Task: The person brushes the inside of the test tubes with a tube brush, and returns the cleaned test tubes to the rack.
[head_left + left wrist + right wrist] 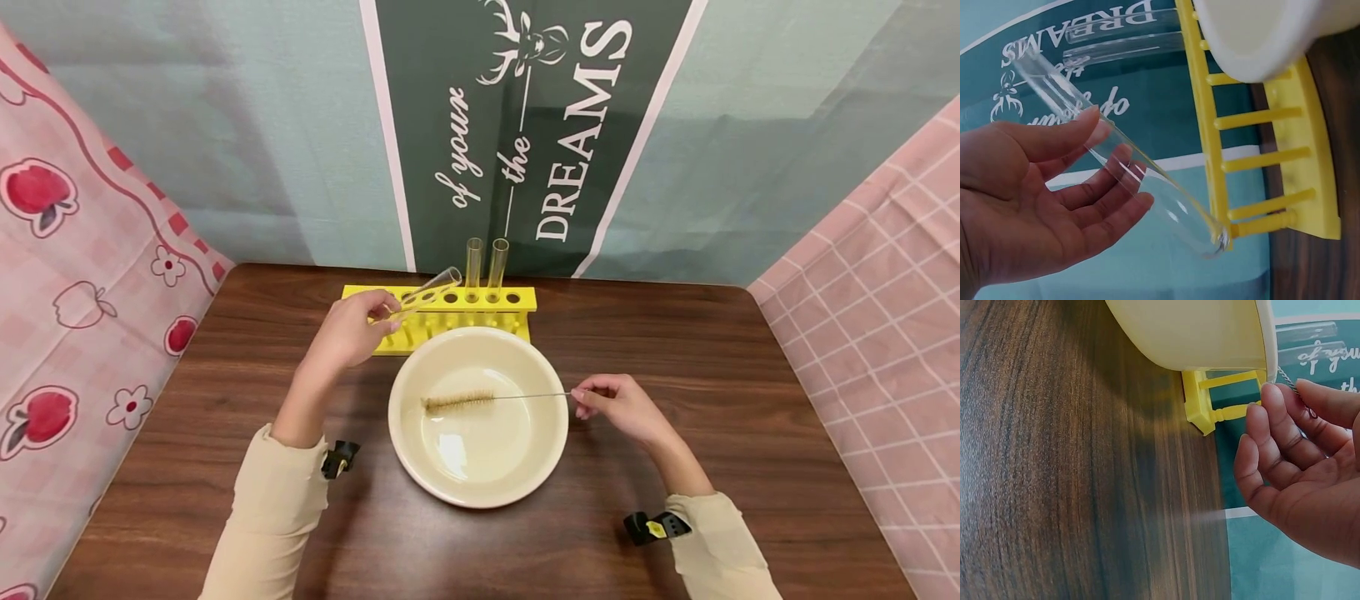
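Observation:
My left hand (354, 327) pinches a clear glass test tube (1154, 181) between thumb and fingers. The tube is held tilted above the left part of a yellow test tube rack (450, 298), its open end up and to the right in the head view. Two more test tubes (498, 265) stand upright in the rack. With thumb and fingertips, my right hand (618, 404) holds the wire handle of a test tube brush (459, 402). The tan bristles lie over the cream basin (553, 417), which appears to hold water; the wire crosses its right rim.
A dark brown wooden table (750, 400) lies beneath everything. Behind it hangs a blue-green cloth (300, 150) with printed lettering, and pink patterned cloths (885, 275) flank both sides. The basin stands right in front of the rack and hides part of its base.

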### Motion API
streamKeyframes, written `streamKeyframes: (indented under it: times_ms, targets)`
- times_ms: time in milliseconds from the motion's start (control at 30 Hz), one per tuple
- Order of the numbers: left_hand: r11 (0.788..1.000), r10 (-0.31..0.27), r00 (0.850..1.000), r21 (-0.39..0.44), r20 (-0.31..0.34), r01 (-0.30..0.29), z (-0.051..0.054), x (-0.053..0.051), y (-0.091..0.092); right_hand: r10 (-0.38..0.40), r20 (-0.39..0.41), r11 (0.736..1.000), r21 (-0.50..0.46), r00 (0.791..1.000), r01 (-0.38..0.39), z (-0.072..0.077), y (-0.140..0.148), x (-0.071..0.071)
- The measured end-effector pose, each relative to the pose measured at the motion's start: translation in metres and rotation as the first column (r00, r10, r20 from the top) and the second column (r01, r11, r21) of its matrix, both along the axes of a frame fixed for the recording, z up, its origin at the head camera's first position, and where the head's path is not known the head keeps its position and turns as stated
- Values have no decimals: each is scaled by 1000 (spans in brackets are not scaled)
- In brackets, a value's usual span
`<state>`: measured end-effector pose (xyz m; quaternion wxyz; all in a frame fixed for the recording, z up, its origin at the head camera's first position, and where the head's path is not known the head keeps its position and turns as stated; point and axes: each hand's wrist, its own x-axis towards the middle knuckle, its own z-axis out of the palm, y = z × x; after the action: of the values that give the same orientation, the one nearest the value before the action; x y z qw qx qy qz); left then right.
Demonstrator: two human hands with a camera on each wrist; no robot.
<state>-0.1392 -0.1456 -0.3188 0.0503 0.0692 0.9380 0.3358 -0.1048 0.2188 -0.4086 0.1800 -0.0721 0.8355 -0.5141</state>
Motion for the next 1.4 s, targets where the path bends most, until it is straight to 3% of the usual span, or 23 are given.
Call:
streamKeyframes:
  times_ms: [267,533,733,1100,1233,1400]
  targets:
    - [997,-25,1000,-72,18,26,-14,13,-11,-39,-4,999,-7,999,39,1,-1,1]
    - [993,-51,997,-101,66,58,-24,21,-20,-123,0,981,-150,992,122,3,0,0]
    - [990,-44,995,-128,94,56,-29,27,-24,-171,19,970,-175,985,171,1,5,-1]
    - [986,-63,993,-145,104,78,-32,29,-28,-153,37,973,-167,987,157,-4,14,0]
    - [984,-72,992,-152,107,88,-32,31,-30,-166,70,958,-224,984,178,-8,16,1]
    - [985,-64,990,-149,130,83,-33,34,-31,-173,126,918,-340,977,206,-10,18,1]
